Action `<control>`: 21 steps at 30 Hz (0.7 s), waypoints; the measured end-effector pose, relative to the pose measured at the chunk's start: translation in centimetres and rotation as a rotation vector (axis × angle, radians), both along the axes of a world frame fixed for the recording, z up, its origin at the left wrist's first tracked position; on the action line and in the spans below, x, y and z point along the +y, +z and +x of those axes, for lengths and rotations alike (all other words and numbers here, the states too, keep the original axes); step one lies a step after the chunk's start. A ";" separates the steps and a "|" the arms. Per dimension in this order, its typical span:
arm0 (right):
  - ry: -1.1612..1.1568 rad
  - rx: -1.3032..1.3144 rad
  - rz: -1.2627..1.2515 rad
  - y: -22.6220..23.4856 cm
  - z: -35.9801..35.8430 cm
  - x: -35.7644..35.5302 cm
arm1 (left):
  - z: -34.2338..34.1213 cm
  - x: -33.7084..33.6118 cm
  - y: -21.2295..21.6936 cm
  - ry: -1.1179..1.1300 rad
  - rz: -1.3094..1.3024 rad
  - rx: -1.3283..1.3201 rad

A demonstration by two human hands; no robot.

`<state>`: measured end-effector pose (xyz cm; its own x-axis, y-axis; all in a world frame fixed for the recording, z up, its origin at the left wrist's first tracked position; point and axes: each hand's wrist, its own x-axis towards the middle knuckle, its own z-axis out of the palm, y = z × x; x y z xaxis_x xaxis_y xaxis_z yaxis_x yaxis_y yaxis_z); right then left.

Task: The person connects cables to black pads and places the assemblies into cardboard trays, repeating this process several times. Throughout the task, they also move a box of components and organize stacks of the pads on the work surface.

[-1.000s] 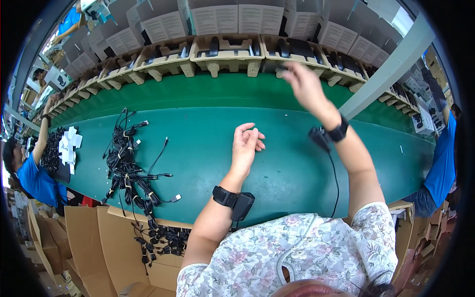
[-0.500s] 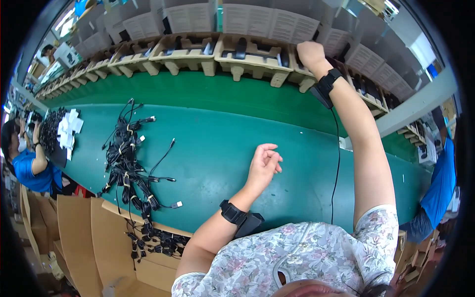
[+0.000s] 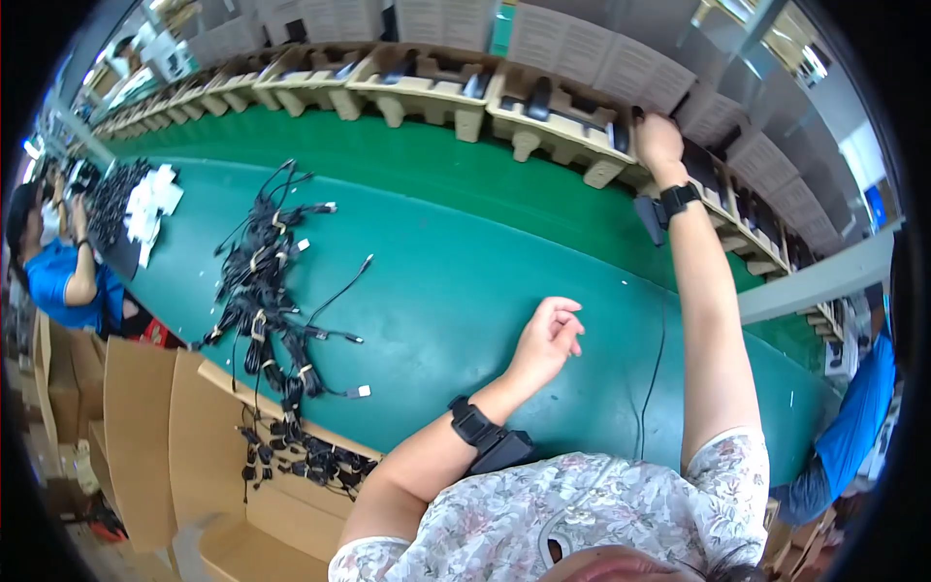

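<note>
So since a second ago the right hand (image 3: pixel 658 142) has gone from hovering over the middle of the table all the way up to the row of pulp trays at the top right of the frame, arm fully stretched out. It's now at a tray slot (image 3: pixel 592 136), fingers curled around what looks like a black adapter (image 3: pixel 621 134) standing there, though the view's too small to say if it's actually gripping or just touching it. A thin black cable (image 3: pixel 658 359) hangs from under that arm down across the green table (image 3: pixel 456 262) toward the lower middle. The left hand (image 3: pixel 549 338) has barely shifted, sitting centre frame just above the table, fingers loosely curled, holding nothing. Over on the left there's a tangled pile of black cables (image 3: pixel 267 281), some spilling into a cardboard box (image 3: pixel 208 441) at lower left.
</note>
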<state>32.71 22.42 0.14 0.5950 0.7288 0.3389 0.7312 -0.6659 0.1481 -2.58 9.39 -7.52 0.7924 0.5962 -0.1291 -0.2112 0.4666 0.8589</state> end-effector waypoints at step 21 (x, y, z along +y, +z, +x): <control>0.032 0.146 0.100 -0.9 0.0 0.8 | -1.1 3.4 0.4 -0.077 0.116 0.063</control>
